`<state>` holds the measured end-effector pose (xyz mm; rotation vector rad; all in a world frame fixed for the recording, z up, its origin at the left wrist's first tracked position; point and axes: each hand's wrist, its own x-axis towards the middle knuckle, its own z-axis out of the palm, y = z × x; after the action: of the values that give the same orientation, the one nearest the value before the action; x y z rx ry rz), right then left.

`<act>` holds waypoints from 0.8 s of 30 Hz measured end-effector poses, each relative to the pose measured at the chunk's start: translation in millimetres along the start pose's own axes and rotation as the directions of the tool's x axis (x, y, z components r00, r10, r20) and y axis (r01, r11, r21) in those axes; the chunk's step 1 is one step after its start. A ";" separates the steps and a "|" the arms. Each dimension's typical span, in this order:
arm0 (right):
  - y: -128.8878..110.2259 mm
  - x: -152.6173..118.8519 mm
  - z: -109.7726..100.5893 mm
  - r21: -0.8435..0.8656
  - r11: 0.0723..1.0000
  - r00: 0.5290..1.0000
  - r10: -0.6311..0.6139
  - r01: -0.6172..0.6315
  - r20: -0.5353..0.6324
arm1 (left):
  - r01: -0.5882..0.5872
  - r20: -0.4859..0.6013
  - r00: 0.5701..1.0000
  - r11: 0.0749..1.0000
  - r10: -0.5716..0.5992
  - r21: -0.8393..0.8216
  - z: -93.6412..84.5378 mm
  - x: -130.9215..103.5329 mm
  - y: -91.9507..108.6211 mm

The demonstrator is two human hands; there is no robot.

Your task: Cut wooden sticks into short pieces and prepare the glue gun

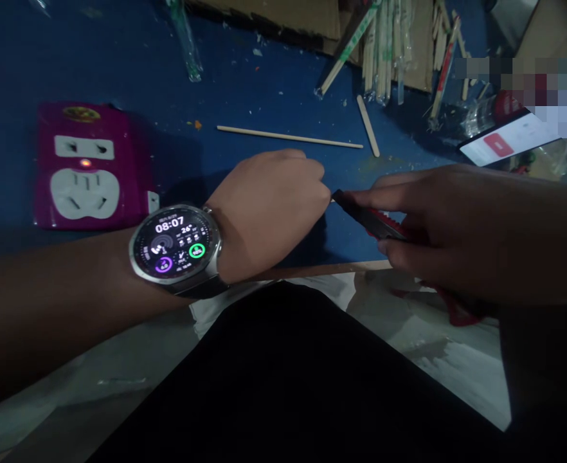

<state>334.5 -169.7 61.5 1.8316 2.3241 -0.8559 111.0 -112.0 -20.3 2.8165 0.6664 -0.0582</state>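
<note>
My left hand (271,209), with a lit smartwatch (176,247) at the wrist, is closed near the front edge of the blue table. What its fingers hold is mostly hidden; a tiny pale tip shows beside them. In my right hand (438,225) is a dark-bladed cutter (370,220) with red parts, its end touching or very near that tip. A thin wooden stick (288,136) lies just beyond my left hand. A shorter flat stick (368,126) rests to the right of it.
A purple power strip (136,161) sits at the left. Wrapped chopsticks (384,51) lie on cardboard (312,16) at the back. A phone (512,135) and a clear plastic container (481,116) are at the right. Small scraps dot the blue table (143,64).
</note>
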 end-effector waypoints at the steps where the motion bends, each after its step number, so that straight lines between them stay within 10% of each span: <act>1: 0.0 -1.8 2.0 -0.033 0.999 0.999 -0.033 0.034 0.041 | 0.000 -0.010 1.000 1.000 0.000 -0.009 1.0 -0.3 -0.5; 24: -16.9 -32.2 96.3 0.023 0.999 0.973 0.046 -0.042 -0.224 | -0.036 -0.114 0.993 0.999 0.034 -0.013 11.9 2.5 -4.9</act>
<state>301.1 -244.3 -1.3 2.0789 2.3977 -0.6994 111.3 -109.6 -33.1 2.8326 0.6389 0.1138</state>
